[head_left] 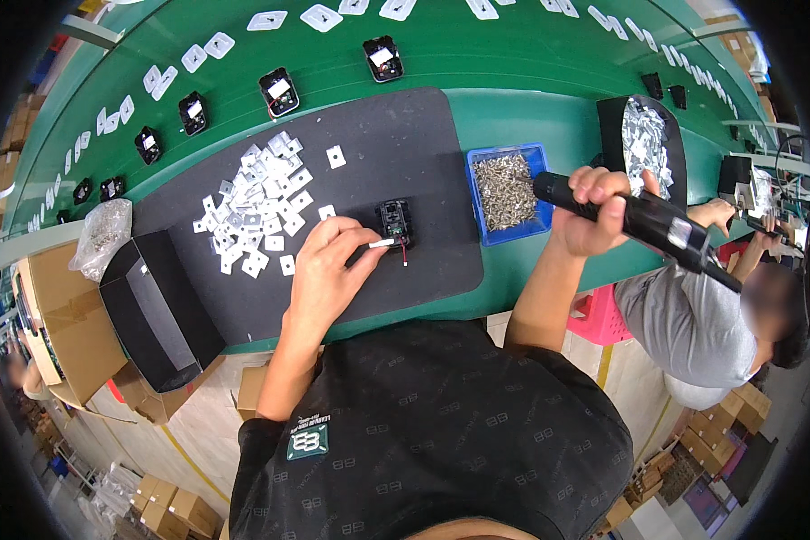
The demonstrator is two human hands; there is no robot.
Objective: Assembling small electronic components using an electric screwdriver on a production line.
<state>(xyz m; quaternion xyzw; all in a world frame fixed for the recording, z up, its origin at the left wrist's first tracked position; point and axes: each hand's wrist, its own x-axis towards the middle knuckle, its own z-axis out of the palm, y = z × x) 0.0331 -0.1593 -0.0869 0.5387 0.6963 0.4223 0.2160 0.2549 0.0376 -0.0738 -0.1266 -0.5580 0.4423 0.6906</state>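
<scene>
My left hand (322, 268) pinches a small white plate (382, 243) between thumb and fingers. It is at the lower edge of a small black housing (393, 219), which lies on the dark mat with its inside facing up and a short red-and-white wire lead (404, 255) hanging out. My right hand (596, 214) is wrapped round a black electric screwdriver (666, 227), held raised with its nose end pointing left. That nose end sits over the right side of a blue tray (471, 200) full of small screws (506, 192).
Many pale square plates (259, 202) lie heaped on the mat (351, 297). A black bin of metal parts (611, 135) stands to the right, an open black box (166, 306) to the left. Similar housings (279, 93) line the green belt (495, 63). A co-worker (688, 324) sits at right.
</scene>
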